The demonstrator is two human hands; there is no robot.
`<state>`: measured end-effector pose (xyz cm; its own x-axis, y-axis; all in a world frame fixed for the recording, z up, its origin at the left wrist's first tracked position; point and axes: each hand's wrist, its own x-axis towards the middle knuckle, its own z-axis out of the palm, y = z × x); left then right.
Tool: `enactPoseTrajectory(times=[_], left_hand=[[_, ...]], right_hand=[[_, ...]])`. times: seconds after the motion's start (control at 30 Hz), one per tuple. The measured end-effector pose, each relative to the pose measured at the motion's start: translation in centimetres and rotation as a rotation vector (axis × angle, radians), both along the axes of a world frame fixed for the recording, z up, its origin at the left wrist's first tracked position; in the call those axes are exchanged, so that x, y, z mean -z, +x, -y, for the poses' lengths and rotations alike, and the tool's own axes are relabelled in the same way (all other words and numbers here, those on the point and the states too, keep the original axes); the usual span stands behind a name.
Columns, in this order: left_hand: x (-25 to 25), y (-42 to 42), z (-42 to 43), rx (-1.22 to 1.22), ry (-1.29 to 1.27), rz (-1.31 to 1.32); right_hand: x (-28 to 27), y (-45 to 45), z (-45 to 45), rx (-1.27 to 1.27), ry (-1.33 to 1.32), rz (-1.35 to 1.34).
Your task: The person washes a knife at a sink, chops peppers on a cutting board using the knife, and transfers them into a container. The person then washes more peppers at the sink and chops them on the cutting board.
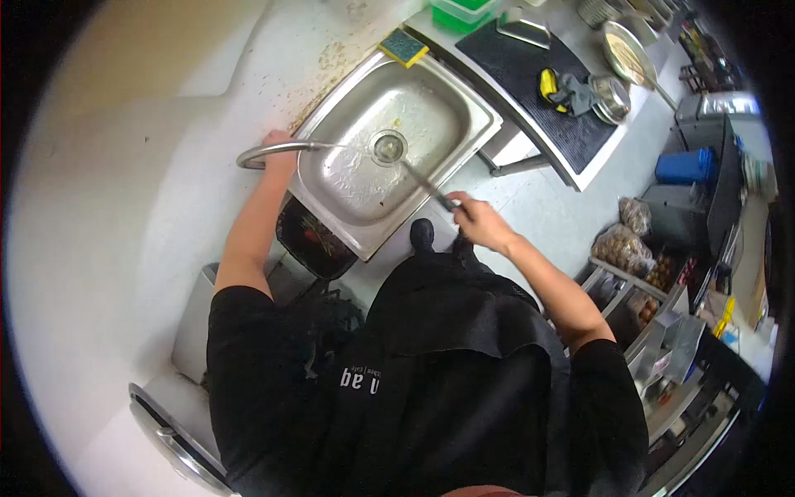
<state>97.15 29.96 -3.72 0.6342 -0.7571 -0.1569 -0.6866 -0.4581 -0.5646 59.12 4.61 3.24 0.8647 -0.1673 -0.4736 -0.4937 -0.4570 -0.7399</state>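
Note:
My right hand [480, 222] grips the dark handle of a knife [428, 184]. Its blade slants over the near right side of a steel sink [352, 192], tip toward the drain [388, 147]. A thin stream of water runs from the curved tap spout [277, 151] toward the drain. Beside the wall, my left hand [280, 147] is closed behind that spout; whatever it grips is hidden. Water drops and small scraps lie in the basin.
A yellow-green sponge [403, 47] rests on the sink's far corner. To the right, a counter holds a black ribbed mat [517, 70], gloves [571, 93], metal bowls [610, 99] and a pan [627, 54]. A black bin [310, 240] stands below the sink. Bagged produce [623, 248] sits at right.

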Motion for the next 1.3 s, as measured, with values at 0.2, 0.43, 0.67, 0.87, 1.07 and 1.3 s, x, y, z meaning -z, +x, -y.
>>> enactPoseTrajectory(times=[0.2, 0.43, 0.67, 0.87, 1.07, 1.3], left_hand=[[1.9, 2.0, -0.3, -0.185, 0.004, -0.236], [2.6, -11.6, 1.4, 0.408, 0.248, -0.164], [-4.7, -37.4, 20.1, 0.723, -0.287, -0.761], [-4.6, -55.6, 33.5, 1.245, -0.487, -0.749], [-6.6, -77.0, 37.7, 1.546, -0.329, -1.014], [-8.0, -95.1, 36.1, 1.822, -0.260, -1.285]], right_hand=[[-7.7, -7.7, 3.3, 0.369, -0.439, 0.484], [-2.8, -26.1, 4.1, 0.850, -0.601, 0.064], [-2.8, -47.9, -5.1, 1.456, -0.650, 0.012], [-3.9, -62.3, -20.7, 2.228, -0.905, -0.246], [-0.1, -67.4, -34.8, 2.808, -0.583, -0.724], [0.9, -64.9, -38.3, 3.024, -0.536, -0.744]])
